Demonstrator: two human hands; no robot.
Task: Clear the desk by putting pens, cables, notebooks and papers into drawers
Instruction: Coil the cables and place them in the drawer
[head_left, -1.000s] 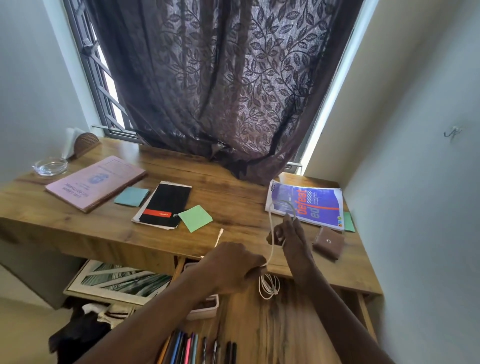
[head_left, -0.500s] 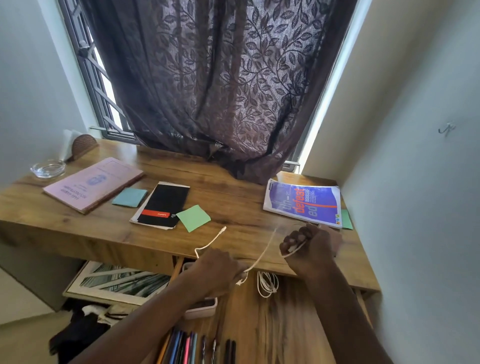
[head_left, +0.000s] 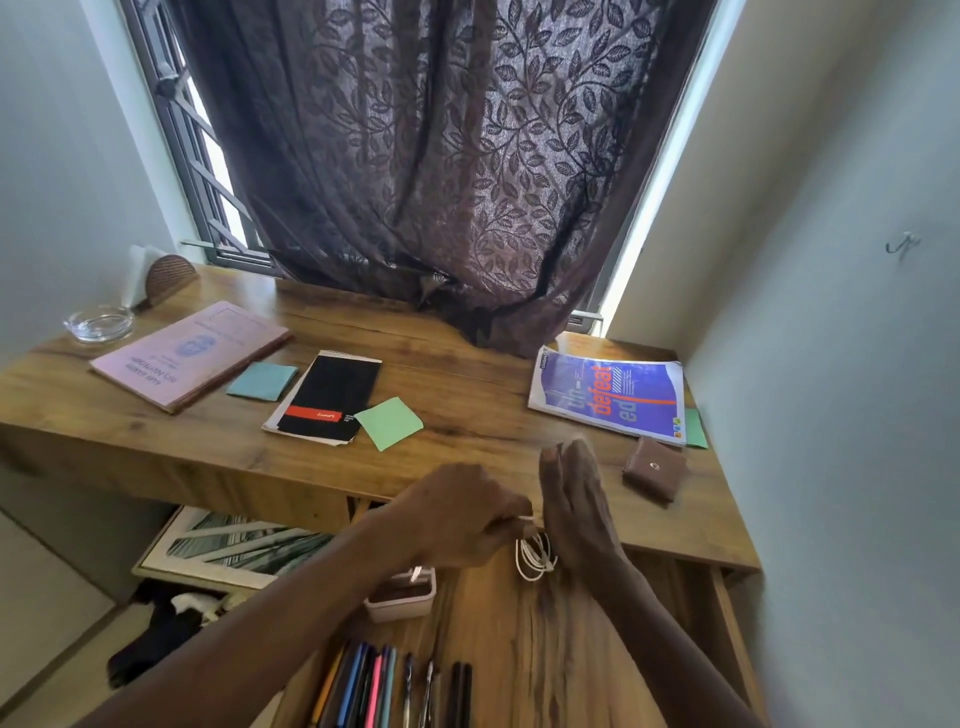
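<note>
My left hand (head_left: 457, 514) pinches a thin white cable (head_left: 535, 558) at the desk's front edge; the cable's coil hangs just below, over the open drawer (head_left: 524, 654). Right beside the coil, my right hand (head_left: 574, 506) is held flat and upright with fingers straight, gripping nothing that I can see. Several pens (head_left: 389, 691) lie in the drawer's near end. On the desk (head_left: 467, 364) lie a pink notebook (head_left: 187, 358), a black notepad (head_left: 324, 397), a green sticky note (head_left: 389, 423), a teal sticky note (head_left: 262, 381) and a blue magazine (head_left: 608, 397).
A brown wallet (head_left: 654, 470) lies at the desk's right front. At the far left stand a glass ashtray (head_left: 98, 325) and a napkin holder (head_left: 166, 278). A white box (head_left: 400, 597) sits in the drawer. The dark curtain (head_left: 441, 182) hangs onto the desk's back. A framed picture (head_left: 234, 545) leans under the desk.
The loose cable on the desk has been gathered into the coil. My right hand came down from near the magazine to the front edge and opened flat. My left hand stayed on the cable.
</note>
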